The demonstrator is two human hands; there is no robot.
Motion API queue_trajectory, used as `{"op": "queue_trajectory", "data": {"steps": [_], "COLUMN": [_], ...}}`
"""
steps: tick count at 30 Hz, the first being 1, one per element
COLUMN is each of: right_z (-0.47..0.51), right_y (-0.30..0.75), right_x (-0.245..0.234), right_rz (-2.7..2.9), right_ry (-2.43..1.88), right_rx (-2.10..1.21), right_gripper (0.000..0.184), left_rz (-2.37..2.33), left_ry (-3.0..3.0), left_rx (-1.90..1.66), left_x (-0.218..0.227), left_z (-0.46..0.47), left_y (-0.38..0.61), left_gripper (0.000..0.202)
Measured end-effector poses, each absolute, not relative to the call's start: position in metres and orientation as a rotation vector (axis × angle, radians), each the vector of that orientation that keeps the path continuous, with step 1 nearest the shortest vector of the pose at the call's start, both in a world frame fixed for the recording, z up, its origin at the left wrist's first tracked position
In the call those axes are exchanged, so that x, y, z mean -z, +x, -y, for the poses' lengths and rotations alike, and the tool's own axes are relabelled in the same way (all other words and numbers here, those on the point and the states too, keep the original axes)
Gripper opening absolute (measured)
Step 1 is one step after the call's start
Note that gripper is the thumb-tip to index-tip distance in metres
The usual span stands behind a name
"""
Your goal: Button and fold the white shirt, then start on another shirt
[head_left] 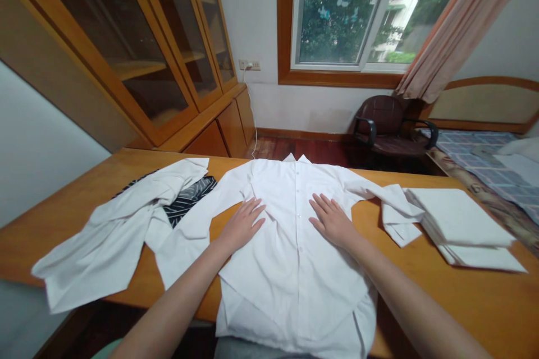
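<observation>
Left hand [242, 227], right hand [336, 225] flat on white shirt [297, 275]

Fingers [323, 206] slightly apart, resting on its front. Shirt lies front-up on desk [442, 286], between crumpled white garment [120, 235] over striped cloth [191, 199] and folded white cloth [463, 216].

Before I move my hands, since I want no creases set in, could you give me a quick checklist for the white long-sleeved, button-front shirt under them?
1. Front facing up: ok, the white button-front shirt shows its button line.
2. Both palms flat: ok, left hand and right hand rest open on its front.
3. Front smooth: not ok, creases show near the left hand.
4. White sleeve on the right side straight: not ok, it bends toward the folded white cloth stack.
5. Back layer smooth: cannot tell, hidden underneath.
</observation>
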State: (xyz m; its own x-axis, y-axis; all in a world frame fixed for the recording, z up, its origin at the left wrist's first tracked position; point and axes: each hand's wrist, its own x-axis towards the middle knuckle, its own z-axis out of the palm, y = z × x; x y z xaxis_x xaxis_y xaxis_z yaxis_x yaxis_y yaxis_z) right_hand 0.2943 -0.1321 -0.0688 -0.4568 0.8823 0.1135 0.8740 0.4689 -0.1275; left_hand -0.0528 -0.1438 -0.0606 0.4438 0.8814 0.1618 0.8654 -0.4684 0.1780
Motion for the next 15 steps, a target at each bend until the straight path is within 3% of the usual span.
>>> {"op": "queue_trajectory", "data": {"steps": [15], "right_z": [0.087], "right_y": [0.297], "right_x": [0.053], "right_rz": [2.494], "right_ry": [-1.526], "right_rx": [-0.082], "right_gripper": [0.051], "left_rz": [-1.612], "left_ry": [2.548], "left_rx": [-0.418], "left_x": [0.046], "left_z": [0.102], "left_y": [-0.040], "left_gripper": [0.043]}}
